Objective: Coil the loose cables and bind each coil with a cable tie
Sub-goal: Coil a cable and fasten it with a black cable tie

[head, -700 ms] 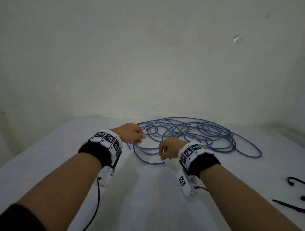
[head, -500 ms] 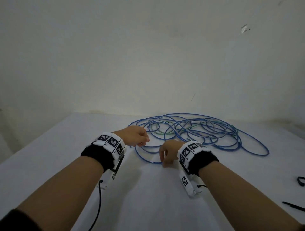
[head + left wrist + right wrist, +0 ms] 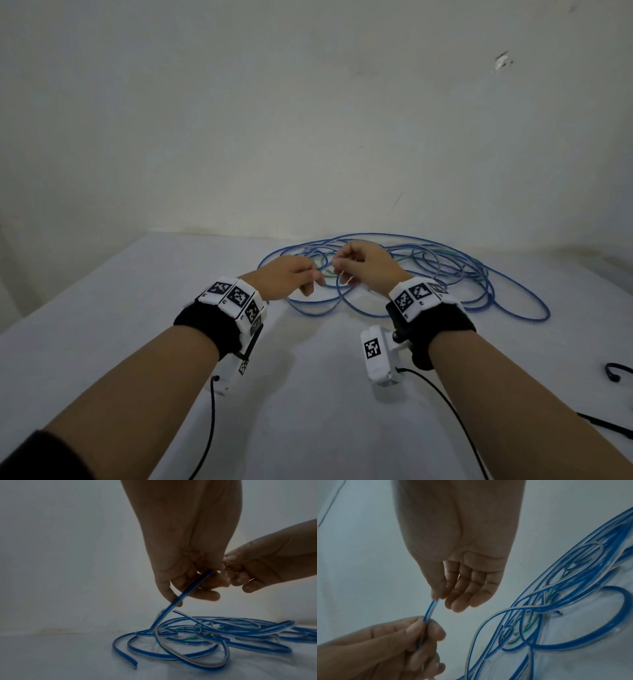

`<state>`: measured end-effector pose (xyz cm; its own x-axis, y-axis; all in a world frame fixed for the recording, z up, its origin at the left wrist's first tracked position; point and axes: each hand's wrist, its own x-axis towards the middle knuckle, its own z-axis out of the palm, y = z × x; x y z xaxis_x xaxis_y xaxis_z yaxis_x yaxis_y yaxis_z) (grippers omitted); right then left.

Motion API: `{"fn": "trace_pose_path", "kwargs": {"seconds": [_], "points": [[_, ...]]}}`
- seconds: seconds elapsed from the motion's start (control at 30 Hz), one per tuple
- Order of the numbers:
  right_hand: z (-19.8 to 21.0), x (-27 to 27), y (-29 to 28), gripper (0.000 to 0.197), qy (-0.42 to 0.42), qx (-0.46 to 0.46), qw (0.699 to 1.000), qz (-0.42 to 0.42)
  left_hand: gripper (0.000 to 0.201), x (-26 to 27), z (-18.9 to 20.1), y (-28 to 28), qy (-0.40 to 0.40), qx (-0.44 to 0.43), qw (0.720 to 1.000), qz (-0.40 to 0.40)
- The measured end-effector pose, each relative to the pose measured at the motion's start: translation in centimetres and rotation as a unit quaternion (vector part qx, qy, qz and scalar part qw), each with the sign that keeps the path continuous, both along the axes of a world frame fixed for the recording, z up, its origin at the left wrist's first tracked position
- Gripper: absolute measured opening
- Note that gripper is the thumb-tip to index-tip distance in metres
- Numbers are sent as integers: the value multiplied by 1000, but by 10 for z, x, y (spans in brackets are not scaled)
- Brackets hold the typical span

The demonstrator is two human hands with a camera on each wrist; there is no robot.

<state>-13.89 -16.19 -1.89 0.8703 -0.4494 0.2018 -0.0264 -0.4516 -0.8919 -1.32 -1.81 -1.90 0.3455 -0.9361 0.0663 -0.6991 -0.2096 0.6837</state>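
Both hands lifted off the table: left hand (image 3: 286, 277) and right hand (image 3: 364, 265) now pinch one blue cable (image 3: 429, 609) strand between them. Tangle just beyond; risk: pulling tightens crossed loops into knots.

You are lifting both hands off the table (image 3: 144, 308), your right hand (image 3: 368, 269) and left hand (image 3: 287, 277) drawing together on the blue cable (image 3: 445, 274).
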Motion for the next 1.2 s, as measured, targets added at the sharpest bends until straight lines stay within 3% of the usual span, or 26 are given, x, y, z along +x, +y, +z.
{"fn": "trace_pose_path", "kwargs": {"seconds": [0.1,0.2,0.33,0.43,0.53,0.73,0.83,1.03,1.2], "points": [[2,-2,4,7,-39,19,999,-29,24,-8,5,-6,102,-119,987,42],[0,-2,6,24,-10,-13,1000,-1,21,-17,16,-7,236,-216,943,88],[-5,0,15,40,46,-75,994,60,13,-24,30,-7,354,-289,885,88],[-10,7,25,34,58,-46,993,89,12,-28,38,-8,393,-312,862,70],[-14,14,34,17,29,-64,994,88,13,-30,42,-8,410,-317,853,64],[-22,19,30,14,38,-187,980,49,17,-28,49,-1,395,-344,846,97],[-27,18,29,18,84,-249,964,34,21,-23,54,3,394,-370,835,100],[-27,17,22,22,122,-261,957,-42,28,-17,59,11,362,-371,851,83],[-27,25,20,41,242,-311,918,-39,30,-17,64,15,349,-368,860,58]]}}
